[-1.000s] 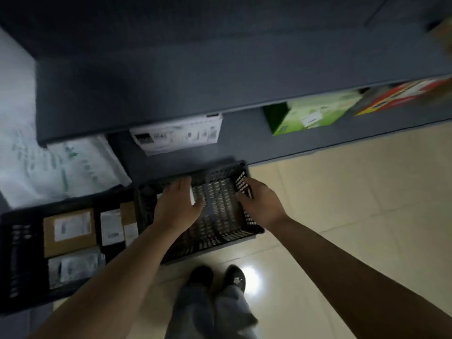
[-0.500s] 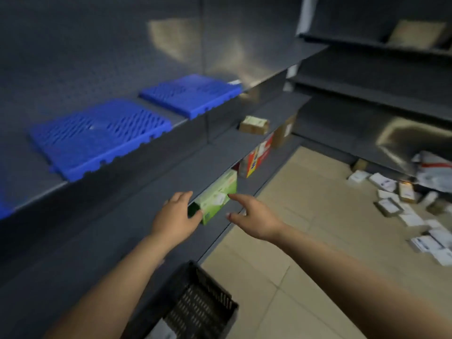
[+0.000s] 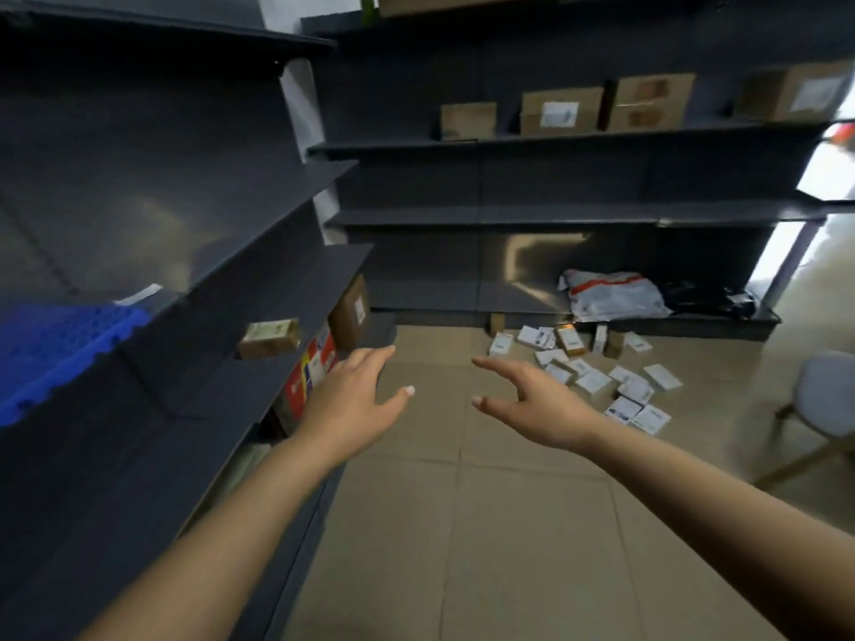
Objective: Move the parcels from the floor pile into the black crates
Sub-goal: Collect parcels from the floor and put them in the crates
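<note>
Left hand (image 3: pixel 354 400) out at mid-height, fingers spread, holding nothing | right hand (image 3: pixel 532 400) alongside, fingers loose and apart, also holding nothing | parcels (image 3: pixel 597 377) scattered on floor (image 3: pixel 462 525) under far shelf (image 3: pixel 555 312), well ahead of both hands | vs 0.5 s ago: view swung toward pile; black crate gone from view.

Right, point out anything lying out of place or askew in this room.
A scatter of small parcels lies strewn on the floor tiles at odd angles, by the far shelving. A crumpled grey mailer bag slumps on the bottom shelf behind them.
</note>
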